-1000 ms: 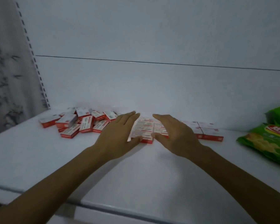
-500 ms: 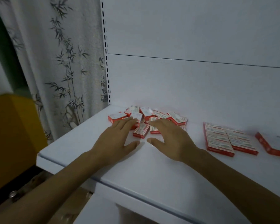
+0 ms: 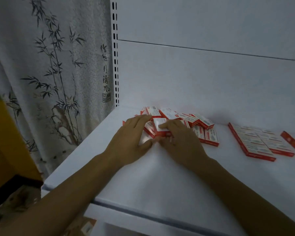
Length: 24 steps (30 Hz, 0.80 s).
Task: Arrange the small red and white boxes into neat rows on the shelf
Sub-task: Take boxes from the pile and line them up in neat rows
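Note:
A loose pile of small red and white boxes (image 3: 192, 119) lies at the back left of the white shelf (image 3: 160, 176). My left hand (image 3: 131, 138) rests flat on the pile's left side with straight fingers. My right hand (image 3: 180, 143) pinches one small box (image 3: 157, 124) at the front of the pile, fingers on top and thumb against its red front side. To the right, a neat flat row of boxes (image 3: 257, 142) lies side by side, and one more box (image 3: 292, 142) sits beyond it.
The shelf's white back panel rises just behind the pile, with a slotted upright (image 3: 115, 65) at the left corner. A bamboo-print curtain (image 3: 49, 74) hangs left of the shelf, and a yellow object (image 3: 5, 147) stands at the lower left. The shelf's front edge (image 3: 143, 210) runs below my forearms.
My view swung left from the arranged row to the loose pile. Both hands moved forward onto the pile, and my right hand took hold of one small box.

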Tool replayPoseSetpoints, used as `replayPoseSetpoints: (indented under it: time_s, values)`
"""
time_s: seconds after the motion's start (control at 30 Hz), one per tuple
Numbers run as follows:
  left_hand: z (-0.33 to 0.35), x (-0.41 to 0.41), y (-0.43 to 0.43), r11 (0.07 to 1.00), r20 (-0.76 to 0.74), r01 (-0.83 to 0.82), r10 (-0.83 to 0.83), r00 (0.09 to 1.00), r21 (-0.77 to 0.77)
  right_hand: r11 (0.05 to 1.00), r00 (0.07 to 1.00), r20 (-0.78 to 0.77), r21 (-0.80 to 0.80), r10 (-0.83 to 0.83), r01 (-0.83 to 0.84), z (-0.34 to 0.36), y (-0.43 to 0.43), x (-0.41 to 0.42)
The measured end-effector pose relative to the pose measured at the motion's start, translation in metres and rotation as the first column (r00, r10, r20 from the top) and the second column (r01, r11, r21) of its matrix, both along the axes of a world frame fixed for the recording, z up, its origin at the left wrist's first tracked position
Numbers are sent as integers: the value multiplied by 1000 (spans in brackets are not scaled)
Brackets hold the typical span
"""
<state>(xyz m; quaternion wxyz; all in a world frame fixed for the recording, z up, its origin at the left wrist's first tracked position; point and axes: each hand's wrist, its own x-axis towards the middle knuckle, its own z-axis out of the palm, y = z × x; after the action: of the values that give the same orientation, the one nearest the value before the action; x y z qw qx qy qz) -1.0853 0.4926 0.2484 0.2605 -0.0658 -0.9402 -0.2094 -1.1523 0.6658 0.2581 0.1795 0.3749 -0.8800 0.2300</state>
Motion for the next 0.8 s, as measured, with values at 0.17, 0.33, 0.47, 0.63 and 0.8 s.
replayPoseSetpoints:
  time_s: [0.17, 0.33, 0.47, 0.63, 0.8]
  values:
    - [-3, 0, -1, 998, -58, 70, -71, 996, -5, 988, 997, 54, -140, -58, 65, 3, 2, -1]
    - [-4, -1, 0, 997, -38, 66, -68, 997, -41, 983, 983, -68, -74, -171, 166, -3, 3, 1]
    - [-5, -3, 4, 998, -69, 42, -45, 997, -49, 988, 989, -55, -78, -137, 132, 0, 5, 0]
    - [0, -1, 5, 999, -148, -10, 4, 989, -43, 981, 994, -110, -194, -18, -4, 3, 6, 5]
    - [5, 4, 10, 1000, -152, -27, 26, 988, -3, 967, 981, -192, -248, 5, -53, 7, 4, 6]
